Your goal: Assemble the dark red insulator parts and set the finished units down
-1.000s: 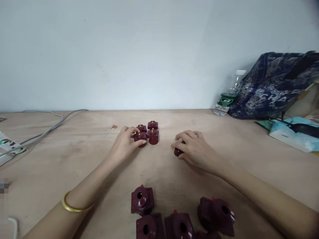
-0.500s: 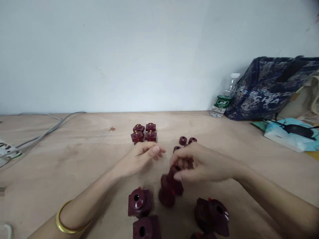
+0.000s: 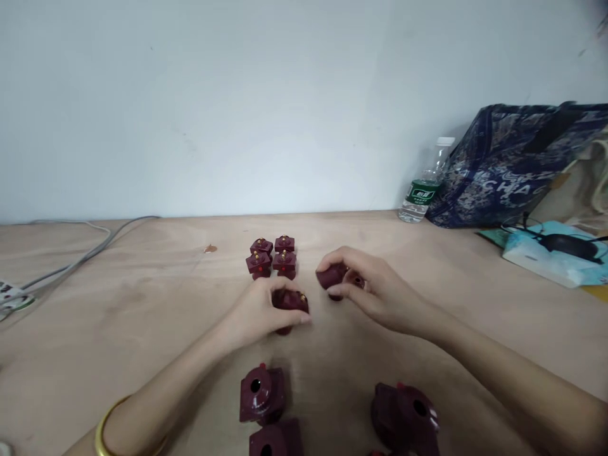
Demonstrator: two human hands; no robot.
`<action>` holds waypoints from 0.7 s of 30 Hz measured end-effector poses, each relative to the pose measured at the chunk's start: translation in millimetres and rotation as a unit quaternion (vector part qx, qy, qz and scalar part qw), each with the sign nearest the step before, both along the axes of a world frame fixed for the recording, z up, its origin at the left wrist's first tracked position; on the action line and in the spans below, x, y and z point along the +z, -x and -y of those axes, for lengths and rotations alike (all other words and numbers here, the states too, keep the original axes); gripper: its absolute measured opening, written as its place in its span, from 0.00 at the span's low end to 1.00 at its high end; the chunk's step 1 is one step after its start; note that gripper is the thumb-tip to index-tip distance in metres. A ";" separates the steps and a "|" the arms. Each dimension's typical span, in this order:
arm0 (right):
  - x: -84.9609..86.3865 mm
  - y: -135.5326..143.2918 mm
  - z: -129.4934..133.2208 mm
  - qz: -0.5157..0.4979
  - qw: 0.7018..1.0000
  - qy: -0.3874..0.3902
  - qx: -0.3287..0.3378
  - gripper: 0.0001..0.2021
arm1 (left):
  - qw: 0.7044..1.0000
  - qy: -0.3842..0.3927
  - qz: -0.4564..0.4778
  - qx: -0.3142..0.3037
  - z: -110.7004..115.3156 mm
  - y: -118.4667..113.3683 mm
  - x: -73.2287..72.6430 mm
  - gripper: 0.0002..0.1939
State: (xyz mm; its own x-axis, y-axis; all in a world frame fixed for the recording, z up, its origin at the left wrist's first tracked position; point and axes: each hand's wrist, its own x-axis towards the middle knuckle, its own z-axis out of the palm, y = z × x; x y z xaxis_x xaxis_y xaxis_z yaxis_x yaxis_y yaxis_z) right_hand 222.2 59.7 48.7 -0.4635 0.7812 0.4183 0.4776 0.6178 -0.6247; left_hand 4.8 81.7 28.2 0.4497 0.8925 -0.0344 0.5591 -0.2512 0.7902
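My left hand (image 3: 266, 316) is wrapped round a dark red piece (image 3: 291, 301) with a gold tip, just in front of several assembled dark red pieces (image 3: 284, 261) with gold tips. To the right, my right hand (image 3: 368, 285) pinches a small dark red cap (image 3: 331, 277). Other small dark red parts (image 3: 358, 280) are partly hidden behind its fingers. Nearer to me stand larger dark red pieces with round holes, one at the centre left (image 3: 262, 392) and one at the right (image 3: 408, 415). More are cut off by the lower edge.
A water bottle (image 3: 420, 190) leans by a dark patterned bag (image 3: 503, 168) at the back right. Beside them lie a light blue packet (image 3: 541, 259) and a black item (image 3: 570, 247). Grey cables (image 3: 95, 250) run along the left, and a wall stands behind the table (image 3: 142, 304).
My left hand, open before, has closed on a gold-tipped piece. My right hand has let go of the dark red piece at the centre, moved up and away, and taken a small cap.
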 end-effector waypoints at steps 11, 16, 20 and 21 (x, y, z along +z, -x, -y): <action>-18.9 -8.1 -10.1 0.329 0.937 -0.082 -0.082 0.10 | 0.963 -0.218 0.018 0.158 -29.0 5.3 -34.1 0.19; 35.2 -21.4 21.5 0.257 0.939 0.221 0.054 0.19 | 0.955 -0.251 0.042 0.153 -33.2 4.4 -40.1 0.24; 56.0 -27.0 45.8 0.304 0.901 0.304 0.064 0.20 | 0.945 -0.288 0.051 0.149 -25.5 11.0 -34.3 0.25; 55.6 -27.8 46.2 0.302 0.900 0.305 0.072 0.18 | 0.944 -0.292 0.049 0.143 -22.4 12.6 -32.7 0.22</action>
